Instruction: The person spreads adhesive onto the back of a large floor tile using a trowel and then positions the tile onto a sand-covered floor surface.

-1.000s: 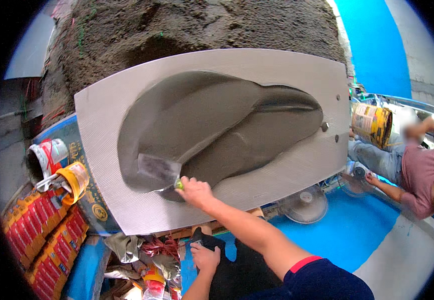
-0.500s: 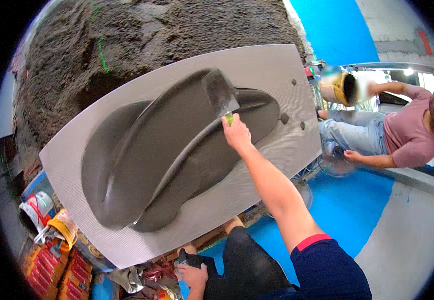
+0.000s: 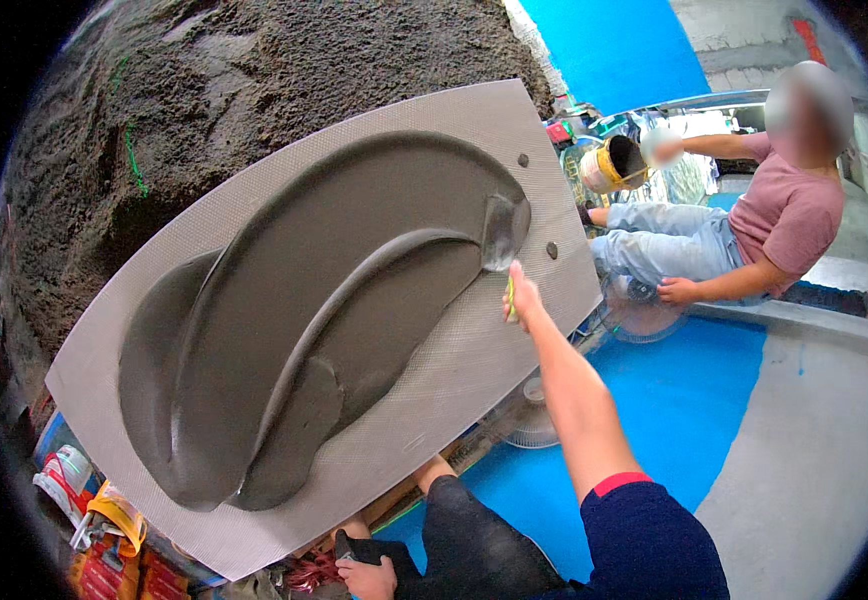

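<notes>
My right hand [image 3: 520, 295] grips the yellow-green handle of a flat metal trowel [image 3: 499, 235], whose blade lies on the right end of a broad layer of dark grey wet mortar [image 3: 314, 230]. The mortar covers much of a pale grey, ridged-back board or tile [image 3: 444, 370] and has long curved ridges. My left hand [image 3: 366, 577] is low at the bottom, by my dark-clad leg, fingers closed round a small grey-black object that I cannot make out.
A co-worker [image 3: 784, 220] in pink stands at right, a hand near a yellow bucket [image 3: 604, 165]. A rough mortar mound [image 3: 204, 80] lies behind the board. Buckets [image 3: 114, 515] sit lower left; a fan [image 3: 532, 420] stands on blue flooring [image 3: 674, 400].
My right hand has swept the trowel up and rightward across the mortar, leaving changed ridges. The view has turned, so the board appears more slanted and the co-worker more fully in sight.
</notes>
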`<state>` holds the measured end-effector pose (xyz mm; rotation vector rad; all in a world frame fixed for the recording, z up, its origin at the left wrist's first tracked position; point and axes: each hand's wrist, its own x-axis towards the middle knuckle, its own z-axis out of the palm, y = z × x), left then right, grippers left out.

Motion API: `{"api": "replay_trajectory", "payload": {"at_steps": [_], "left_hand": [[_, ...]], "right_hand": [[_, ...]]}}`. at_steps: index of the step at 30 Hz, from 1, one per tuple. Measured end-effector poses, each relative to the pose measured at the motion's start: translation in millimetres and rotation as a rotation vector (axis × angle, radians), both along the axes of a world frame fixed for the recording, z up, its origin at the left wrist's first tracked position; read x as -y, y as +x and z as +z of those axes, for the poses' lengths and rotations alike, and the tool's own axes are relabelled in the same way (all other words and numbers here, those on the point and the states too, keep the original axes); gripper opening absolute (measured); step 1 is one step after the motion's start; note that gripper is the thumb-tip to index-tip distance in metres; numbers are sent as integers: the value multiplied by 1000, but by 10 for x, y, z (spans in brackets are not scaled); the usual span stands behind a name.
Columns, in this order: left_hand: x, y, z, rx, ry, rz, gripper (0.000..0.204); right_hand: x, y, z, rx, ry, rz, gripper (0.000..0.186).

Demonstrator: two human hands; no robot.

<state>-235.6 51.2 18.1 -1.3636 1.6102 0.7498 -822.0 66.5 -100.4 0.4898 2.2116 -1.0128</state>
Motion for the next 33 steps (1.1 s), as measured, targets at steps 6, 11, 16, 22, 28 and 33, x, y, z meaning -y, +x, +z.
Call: {"api": "replay_trajectory", "payload": {"at_steps": [6,11,16,22,28,33], "left_hand": [[-235,207,-202,73,-75,8,103],[-5,20,-83,195,14,78,109],[-26,136,-61,209,58,214,107],[-30,191,-63,157,58,284,105],[-33,309,-52,105,21,339,103],[-139,430,-42,89,18,398,100]], "right_hand": [[416,754,-68,171,-192,157,58],[1242,1432,77,237,-185,445,52],[1998,2854,-74,139,-104,928,63],[2090,4730,211,282,44,1385,62],[1469,4923,280,-45,257,1784,60],[612,3544,121,-344,313,1216,46]]}}
